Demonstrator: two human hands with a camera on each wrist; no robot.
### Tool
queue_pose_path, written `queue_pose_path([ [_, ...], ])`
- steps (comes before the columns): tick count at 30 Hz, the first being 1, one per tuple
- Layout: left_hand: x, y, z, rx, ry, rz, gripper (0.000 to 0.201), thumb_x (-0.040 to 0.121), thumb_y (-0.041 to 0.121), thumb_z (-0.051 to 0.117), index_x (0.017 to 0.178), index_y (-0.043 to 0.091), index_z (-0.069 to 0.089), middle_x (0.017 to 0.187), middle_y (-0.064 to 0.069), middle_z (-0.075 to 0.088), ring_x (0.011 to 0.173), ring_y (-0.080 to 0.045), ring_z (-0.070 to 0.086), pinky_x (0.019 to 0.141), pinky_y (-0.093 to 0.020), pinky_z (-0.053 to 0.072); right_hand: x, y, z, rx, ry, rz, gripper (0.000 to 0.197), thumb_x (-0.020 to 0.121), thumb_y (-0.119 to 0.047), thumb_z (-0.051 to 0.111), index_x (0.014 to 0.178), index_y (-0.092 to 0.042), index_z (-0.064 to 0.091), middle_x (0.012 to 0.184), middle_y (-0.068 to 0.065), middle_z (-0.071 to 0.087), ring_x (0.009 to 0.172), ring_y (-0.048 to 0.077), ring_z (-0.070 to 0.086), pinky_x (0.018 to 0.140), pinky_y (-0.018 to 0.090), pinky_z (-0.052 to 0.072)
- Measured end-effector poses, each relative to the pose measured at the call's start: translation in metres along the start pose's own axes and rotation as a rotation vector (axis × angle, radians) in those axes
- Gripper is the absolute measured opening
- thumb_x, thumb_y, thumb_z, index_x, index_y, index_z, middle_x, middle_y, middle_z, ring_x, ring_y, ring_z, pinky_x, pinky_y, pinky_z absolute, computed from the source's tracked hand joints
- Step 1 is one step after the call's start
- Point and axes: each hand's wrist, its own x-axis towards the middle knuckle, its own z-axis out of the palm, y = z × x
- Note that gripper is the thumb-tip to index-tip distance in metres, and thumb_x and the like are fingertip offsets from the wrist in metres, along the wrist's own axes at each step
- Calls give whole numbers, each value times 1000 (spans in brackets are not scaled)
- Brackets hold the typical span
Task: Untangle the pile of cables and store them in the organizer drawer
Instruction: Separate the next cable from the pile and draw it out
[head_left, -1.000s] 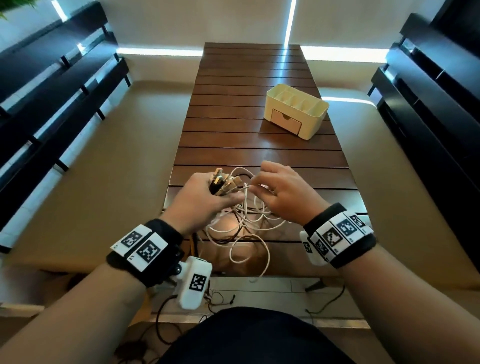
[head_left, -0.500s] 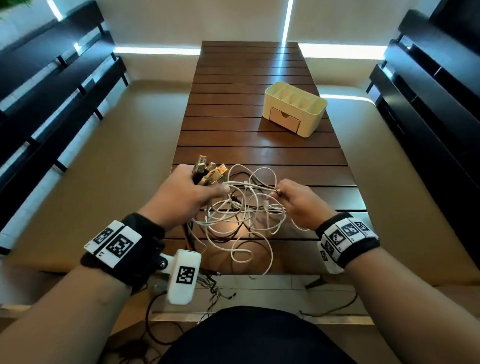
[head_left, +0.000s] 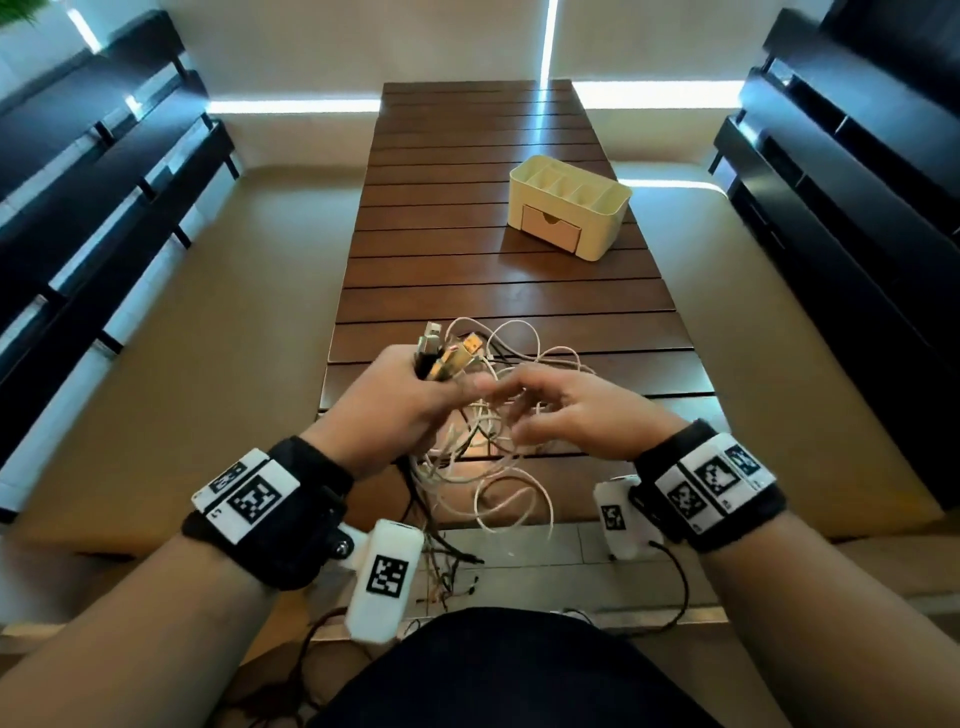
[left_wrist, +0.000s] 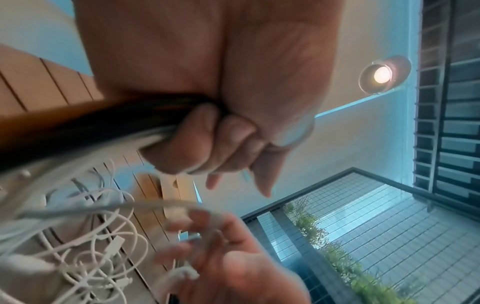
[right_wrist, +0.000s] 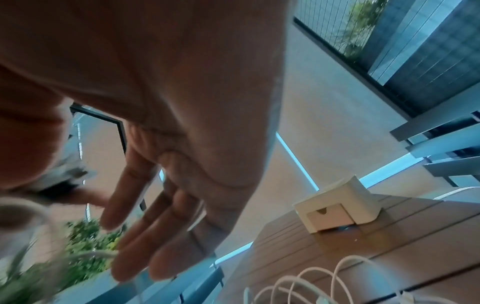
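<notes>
A tangle of white and black cables (head_left: 498, 467) hangs over the near edge of the wooden slat table (head_left: 467, 234). My left hand (head_left: 415, 395) grips a bunch of cable ends, and their USB plugs (head_left: 447, 356) stick up out of the fist. In the left wrist view its fingers (left_wrist: 197, 139) curl round the bundled cords. My right hand (head_left: 524, 405) is right beside it, blurred, with straight spread fingers (right_wrist: 155, 226) brushing loose white strands (left_wrist: 91, 236). The cream organizer (head_left: 597, 208) stands far right on the table, with its drawer (head_left: 550, 232) closed.
Black slatted benches flank the table on both sides. Thin black wires dangle below the near table edge (head_left: 447, 561). Bare slats lie between the cables and the organizer (right_wrist: 345, 197).
The right hand, which pinched a white strand and pulled it out to the right, has let go and swung back left to the left hand. The left hand keeps its grip on the plugs.
</notes>
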Motion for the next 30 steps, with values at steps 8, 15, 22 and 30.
queue_pose_path([
  [8, -11, 14, -1, -386, 106, 81, 54, 87, 25, 68, 109, -20, 48, 50, 3, 25, 37, -10, 20, 38, -20, 19, -7, 40, 48, -499, -163, 146, 28, 101, -42, 49, 102, -21, 68, 99, -6, 66, 90, 11, 61, 87, 34, 49],
  [15, -21, 5, -3, -499, 197, 47, 46, 86, 28, 74, 113, -5, 58, 50, 4, 21, 38, -9, 17, 41, -18, 18, -35, 60, 49, -729, -480, 543, 34, 100, -30, 49, 99, -7, 74, 93, 0, 74, 70, 9, 62, 59, 19, 44],
  [22, -20, 7, 13, -548, 152, 15, 37, 84, 27, 68, 112, 6, 57, 48, 5, 20, 36, -7, 17, 39, -16, 18, -30, -5, 34, -296, 530, -275, 22, 71, -38, 54, 73, -18, 47, 75, -4, 49, 72, 15, 46, 65, 32, 38],
  [30, -15, 28, 6, -607, 109, 123, 32, 87, 29, 66, 103, 2, 58, 46, 5, 25, 35, -6, 22, 38, -17, 22, -2, -1, 88, -167, -151, -57, 41, 76, -55, 77, 108, -37, 57, 109, -12, 66, 100, 8, 63, 93, 35, 52],
])
